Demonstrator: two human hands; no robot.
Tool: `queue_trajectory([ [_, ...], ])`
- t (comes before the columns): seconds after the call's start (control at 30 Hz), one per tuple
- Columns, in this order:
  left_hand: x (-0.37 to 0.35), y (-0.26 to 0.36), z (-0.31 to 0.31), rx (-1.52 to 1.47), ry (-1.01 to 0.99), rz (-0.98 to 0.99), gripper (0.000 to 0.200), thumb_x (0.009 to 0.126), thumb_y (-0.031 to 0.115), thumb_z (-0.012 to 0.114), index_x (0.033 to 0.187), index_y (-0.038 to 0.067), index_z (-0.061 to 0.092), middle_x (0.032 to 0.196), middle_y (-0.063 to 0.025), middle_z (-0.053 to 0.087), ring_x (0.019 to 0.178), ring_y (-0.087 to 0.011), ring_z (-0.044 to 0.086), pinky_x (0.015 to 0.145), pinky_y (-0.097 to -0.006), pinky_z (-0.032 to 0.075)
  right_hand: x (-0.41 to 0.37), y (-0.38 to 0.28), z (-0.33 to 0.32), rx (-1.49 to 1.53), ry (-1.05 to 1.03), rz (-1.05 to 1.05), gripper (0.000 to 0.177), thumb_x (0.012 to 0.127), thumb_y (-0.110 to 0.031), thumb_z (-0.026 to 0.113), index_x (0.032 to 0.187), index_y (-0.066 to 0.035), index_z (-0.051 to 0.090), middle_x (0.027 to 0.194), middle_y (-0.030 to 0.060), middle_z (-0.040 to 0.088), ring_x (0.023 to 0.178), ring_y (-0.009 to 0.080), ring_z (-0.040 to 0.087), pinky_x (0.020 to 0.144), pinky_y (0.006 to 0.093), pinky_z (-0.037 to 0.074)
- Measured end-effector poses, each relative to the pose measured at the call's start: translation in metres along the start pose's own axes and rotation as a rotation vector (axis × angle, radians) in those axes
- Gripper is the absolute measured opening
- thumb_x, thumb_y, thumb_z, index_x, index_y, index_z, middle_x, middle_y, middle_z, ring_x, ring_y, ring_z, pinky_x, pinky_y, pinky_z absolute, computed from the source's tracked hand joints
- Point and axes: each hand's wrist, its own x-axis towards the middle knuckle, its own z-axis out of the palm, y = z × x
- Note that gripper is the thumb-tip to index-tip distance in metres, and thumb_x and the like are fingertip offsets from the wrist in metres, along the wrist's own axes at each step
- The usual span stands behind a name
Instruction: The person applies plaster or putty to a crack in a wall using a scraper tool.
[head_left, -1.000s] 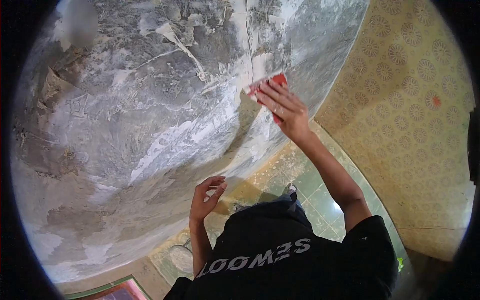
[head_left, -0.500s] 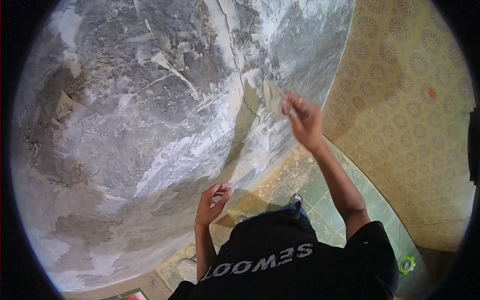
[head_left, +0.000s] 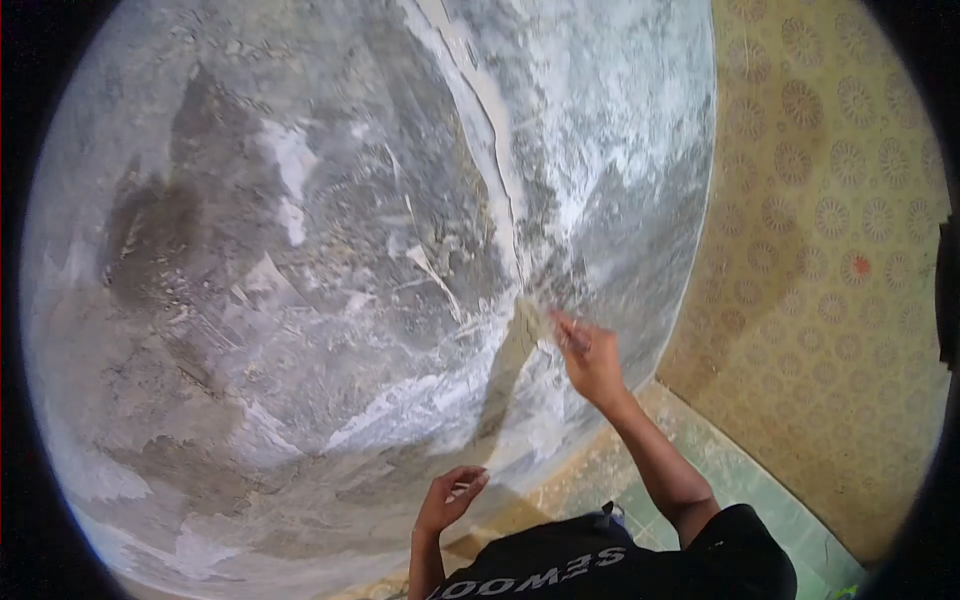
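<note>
Holding a thin, pale scraper (head_left: 540,322) at one edge, our right hand (head_left: 594,366) reaches up to the rough grey wall (head_left: 340,220). Head view, itemised:

Scraper: one, blurred; located at the lower end of a pale, cracked band (head_left: 508,185) that runs down the wall. Whether its edge touches the wall we cannot tell.

Right grip: closed, fingers and thumb pinching the scraper's near end. We judge it held so to leave the broad part free towards the wall and to keep our knuckles off the rough face. Any handle is hidden or too blurred to tell.

Left hand (head_left: 449,500): one, low beside the wall, clear of the scraper. Its grip is part open, fingers loosely curled, thumb apart, nothing seen in it. We judge it held aside so as not to crowd the right.

Surroundings: a yellowish wall with round motifs (head_left: 835,340) to the right; green floor tiles (head_left: 705,460) below; our black shirt (head_left: 735,560), pale lettering across it, at the bottom.
</note>
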Motion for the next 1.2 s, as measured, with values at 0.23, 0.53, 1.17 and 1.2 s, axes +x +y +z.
queue_trajectory([
  [0.23,0.008,0.017,-0.006,-0.028,0.005,0.050,0.030,0.096,0.027,0.072,0.117,0.005,0.072,0.110,-0.0058,0.074,0.100,-0.0155,0.068,0.090,-0.0337,0.052,0.023,-0.023,-0.031,0.270,0.058,-0.021,0.035,0.095,0.008,0.057,0.128,-0.002,0.066,0.126,0.0199,0.068,0.119,0.0246,0.066,0.098,0.0325,0.053],
  [0.53,-0.005,0.004,-0.004,-0.109,-0.014,0.071,0.027,0.097,0.019,0.071,0.118,0.002,0.070,0.108,-0.0051,0.074,0.099,-0.0109,0.066,0.086,-0.0271,0.051,0.118,-0.128,-0.072,-0.386,0.236,-0.890,0.058,0.076,0.002,0.072,0.129,-0.022,0.069,0.131,0.0000,0.068,0.120,0.0249,0.065,0.096,0.0393,0.057],
  [1.17,0.006,-0.004,-0.012,-0.037,0.006,0.092,0.030,0.096,0.021,0.070,0.119,0.002,0.068,0.108,-0.0080,0.075,0.095,-0.0104,0.066,0.086,-0.0282,0.053,0.288,-0.281,-0.141,-0.672,0.335,-1.114,0.026,0.099,-0.017,0.058,0.119,-0.023,0.074,0.118,0.0020,0.073,0.108,0.0238,0.069,0.092,0.0425,0.057],
  [1.2,0.007,-0.009,-0.012,-0.040,0.008,0.089,0.030,0.096,0.021,0.070,0.119,0.002,0.068,0.108,-0.0080,0.075,0.095,-0.0104,0.066,0.086,-0.0282,0.053,0.294,-0.285,-0.141,-0.670,0.331,-1.115,0.026,0.099,-0.017,0.058,0.119,-0.023,0.074,0.118,0.0020,0.073,0.108,0.0238,0.069,0.092,0.0425,0.057],
])
